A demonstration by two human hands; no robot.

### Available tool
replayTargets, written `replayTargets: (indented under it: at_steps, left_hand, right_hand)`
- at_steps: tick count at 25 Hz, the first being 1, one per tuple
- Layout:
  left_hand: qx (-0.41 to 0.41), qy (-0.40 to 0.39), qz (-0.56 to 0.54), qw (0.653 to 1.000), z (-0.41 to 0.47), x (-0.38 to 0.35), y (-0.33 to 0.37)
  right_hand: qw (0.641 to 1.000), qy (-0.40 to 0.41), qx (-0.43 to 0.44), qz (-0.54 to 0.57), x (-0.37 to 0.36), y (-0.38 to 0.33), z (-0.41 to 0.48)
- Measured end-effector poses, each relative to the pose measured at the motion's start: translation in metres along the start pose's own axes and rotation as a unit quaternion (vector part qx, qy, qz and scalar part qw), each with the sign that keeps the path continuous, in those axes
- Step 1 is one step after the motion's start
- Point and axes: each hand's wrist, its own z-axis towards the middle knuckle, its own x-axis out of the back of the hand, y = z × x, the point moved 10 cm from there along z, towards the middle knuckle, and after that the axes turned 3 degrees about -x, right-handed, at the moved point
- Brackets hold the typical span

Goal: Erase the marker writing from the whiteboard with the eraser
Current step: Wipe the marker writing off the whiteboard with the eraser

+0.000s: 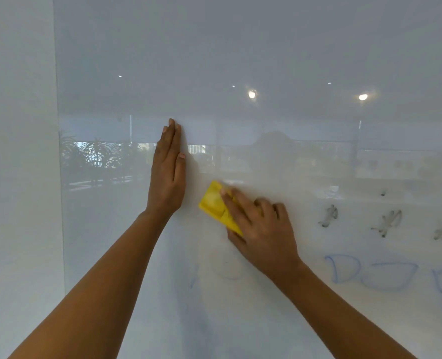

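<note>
A glossy whiteboard (266, 60) fills the view. My right hand (262, 226) presses a yellow eraser (214, 203) flat against the board near its middle; fingers cover the eraser's right part. My left hand (167, 172) rests flat on the board just left of the eraser, fingers straight and together, holding nothing. Smudged black marks (385, 221) sit to the right of the eraser. Blue marker letters (370, 272) run along the lower right. Faint blue traces (214, 273) lie below the eraser.
The board's left edge (59, 177) meets a plain white wall (17, 177). The board surface reflects ceiling lights (252, 94), windows and plants (98, 156).
</note>
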Motion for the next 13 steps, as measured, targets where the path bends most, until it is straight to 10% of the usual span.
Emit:
replayTargets:
  at_steps: [3,8,13]
  left_hand:
    - [0.0,0.015,0.008,1.0,-0.001,-0.001,0.001]
    - [-0.011,0.003,0.038,0.999,-0.006,-0.003,0.004]
    - [-0.02,-0.016,0.055,0.998,-0.007,-0.002,0.005]
  right_hand:
    - [0.998,0.004,-0.058,-0.013,-0.005,-0.014,0.003]
    - [0.979,-0.092,0.181,0.028,-0.024,-0.122,-0.109]
    - [0.976,-0.064,0.197,0.069,-0.003,-0.087,-0.103]
